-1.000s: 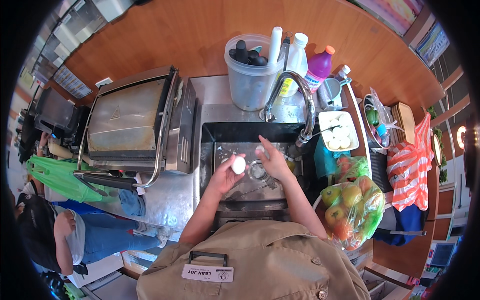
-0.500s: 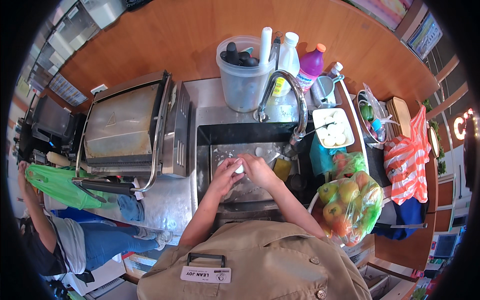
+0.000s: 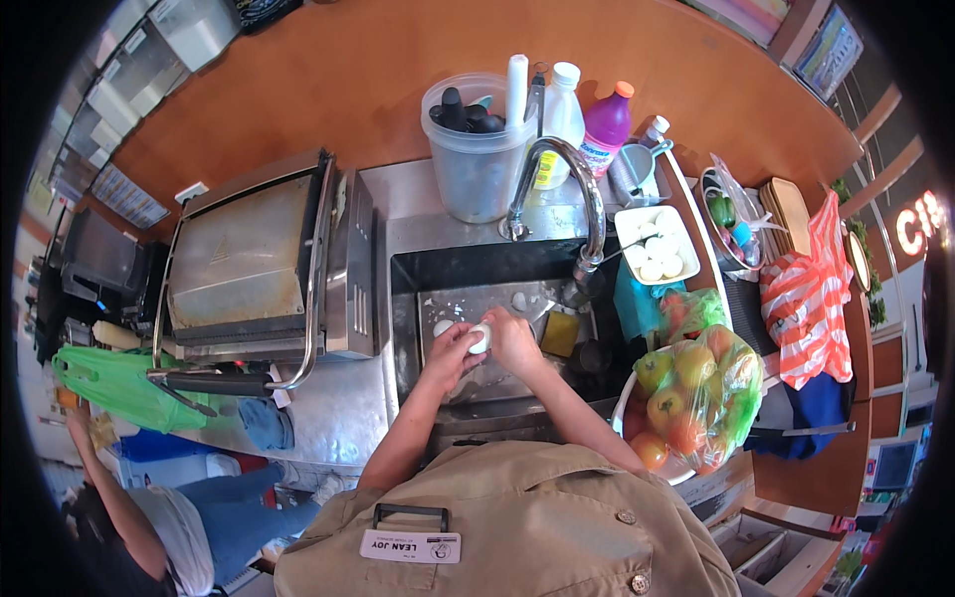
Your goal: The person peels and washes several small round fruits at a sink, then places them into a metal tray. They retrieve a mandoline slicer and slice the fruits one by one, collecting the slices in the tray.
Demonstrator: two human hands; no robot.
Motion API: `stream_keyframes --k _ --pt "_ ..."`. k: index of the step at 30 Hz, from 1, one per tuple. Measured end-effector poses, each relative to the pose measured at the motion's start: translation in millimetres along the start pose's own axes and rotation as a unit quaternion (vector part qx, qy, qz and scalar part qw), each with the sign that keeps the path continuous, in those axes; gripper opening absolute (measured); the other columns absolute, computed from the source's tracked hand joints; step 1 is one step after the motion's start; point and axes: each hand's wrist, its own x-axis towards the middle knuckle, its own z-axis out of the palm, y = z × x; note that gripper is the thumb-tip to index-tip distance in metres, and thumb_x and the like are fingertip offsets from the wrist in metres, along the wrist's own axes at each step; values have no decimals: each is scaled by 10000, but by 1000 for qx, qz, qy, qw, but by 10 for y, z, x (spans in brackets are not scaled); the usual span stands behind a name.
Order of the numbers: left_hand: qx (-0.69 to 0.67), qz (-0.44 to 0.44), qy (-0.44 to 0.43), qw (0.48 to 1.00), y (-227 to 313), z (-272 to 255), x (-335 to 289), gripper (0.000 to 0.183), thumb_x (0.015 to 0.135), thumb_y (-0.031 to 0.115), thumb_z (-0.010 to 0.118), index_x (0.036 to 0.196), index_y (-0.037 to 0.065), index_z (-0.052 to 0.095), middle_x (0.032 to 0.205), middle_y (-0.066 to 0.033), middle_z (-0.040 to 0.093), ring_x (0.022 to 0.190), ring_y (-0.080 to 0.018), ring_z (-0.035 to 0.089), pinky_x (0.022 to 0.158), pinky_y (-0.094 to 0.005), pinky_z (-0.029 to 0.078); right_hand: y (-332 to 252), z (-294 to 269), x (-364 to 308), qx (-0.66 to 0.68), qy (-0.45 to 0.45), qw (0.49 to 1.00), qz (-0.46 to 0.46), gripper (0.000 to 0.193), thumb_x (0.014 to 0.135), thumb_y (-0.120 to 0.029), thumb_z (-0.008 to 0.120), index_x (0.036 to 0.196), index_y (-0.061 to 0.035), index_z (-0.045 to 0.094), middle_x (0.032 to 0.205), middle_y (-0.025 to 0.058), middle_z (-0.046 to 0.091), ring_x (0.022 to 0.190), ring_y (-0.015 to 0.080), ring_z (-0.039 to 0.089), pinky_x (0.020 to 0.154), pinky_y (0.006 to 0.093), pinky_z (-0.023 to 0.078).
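Note:
Over the dark sink (image 3: 418,267), both my hands meet around a white egg (image 3: 481,339). My left hand (image 3: 450,358) grips it from the left with bent fingers. From the other side my right hand (image 3: 513,344) has its fingers curled against the egg's upper right. Small white shell bits (image 3: 464,304) lie scattered on the wet sink bottom, and a rounded white piece (image 3: 443,326) sits just beyond my left hand. To the right, a white square container (image 3: 688,231) holds several peeled white eggs with a dark thin handle sticking out.
A curved faucet (image 3: 569,149) arches over the sink, with a yellow sponge (image 3: 561,333) beneath. A bucket of utensils (image 3: 468,179) and bottles (image 3: 563,109) stand behind. Left is a press grill (image 3: 239,249); right, bagged fruit (image 3: 686,393). Another person (image 3: 214,517) is at lower left.
My hands have shifted slightly on the egg, and more of its white surface shows. The view has tilted a little. The other person's arm has moved lower at the left.

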Motion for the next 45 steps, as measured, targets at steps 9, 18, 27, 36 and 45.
stream_keyframes --k 9,18,27,36,45 --pt "-127 -38 -113 985 54 -306 -140 345 931 189 529 1255 91 466 1166 -109 579 1051 -253 601 868 -322 512 236 10 -13 232 7 939 252 297 967 -209 441 1073 35 574 889 116 623 812 182 630 689 318 522" --pt "-196 31 -21 980 -123 -243 -144 414 914 188 562 1302 150 421 1207 -50 515 1049 -188 522 887 -332 447 -187 477 -291 50 72 996 -8 500 900 -305 553 1267 4 411 1126 242 490 954 379 561 794 395 486" --pt "-88 81 -2 993 -164 2 -183 287 905 221 589 1155 140 472 1108 -34 538 998 -158 528 833 -325 470 -144 310 -271 -34 102 992 -59 199 931 -104 440 1042 15 556 888 237 612 792 408 604 696 445 482" --pt "-137 -3 -62 989 -60 -60 -134 354 868 79 622 1184 95 465 1088 -47 564 975 -150 575 815 -315 512 -23 149 -164 3 145 989 -4 121 877 -109 567 934 -2 573 887 188 605 742 345 612 614 387 478" --pt "-44 125 -33 991 -66 -74 -193 456 808 -23 651 1205 70 448 1109 -76 566 991 -167 582 825 -308 528 -205 75 -206 93 23 995 -26 172 843 -134 639 967 -15 631 882 143 592 706 276 621 583 338 507"
